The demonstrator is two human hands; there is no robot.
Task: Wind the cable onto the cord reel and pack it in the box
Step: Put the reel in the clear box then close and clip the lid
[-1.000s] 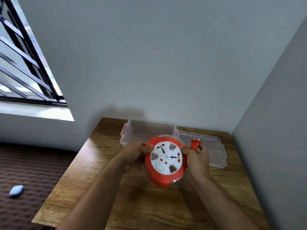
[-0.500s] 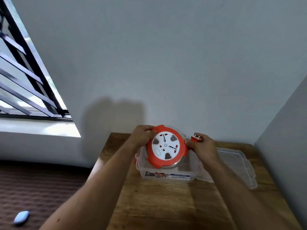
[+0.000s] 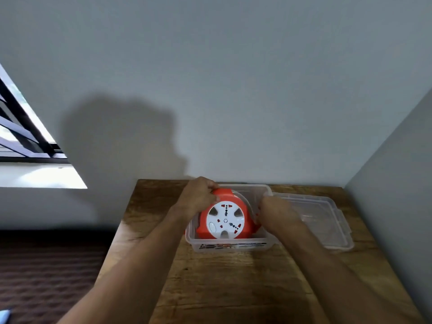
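Observation:
The orange cord reel (image 3: 225, 219) with its white socket face sits tilted inside the clear plastic box (image 3: 194, 242) on the wooden table. My left hand (image 3: 198, 198) grips the reel's upper left rim. My right hand (image 3: 275, 212) is closed at the reel's right edge, inside the box; the orange plug it was holding is hidden behind the fingers. The wound cable does not show.
The box's clear lid (image 3: 327, 218) lies flat to the right of the box. The wooden table (image 3: 233, 288) stands in a corner, with grey walls behind and to the right. A window is at the far left, dark carpet below it.
Both hands have lowered the reel from above the box down into it. The plug, seen in my right hand before, is now out of sight.

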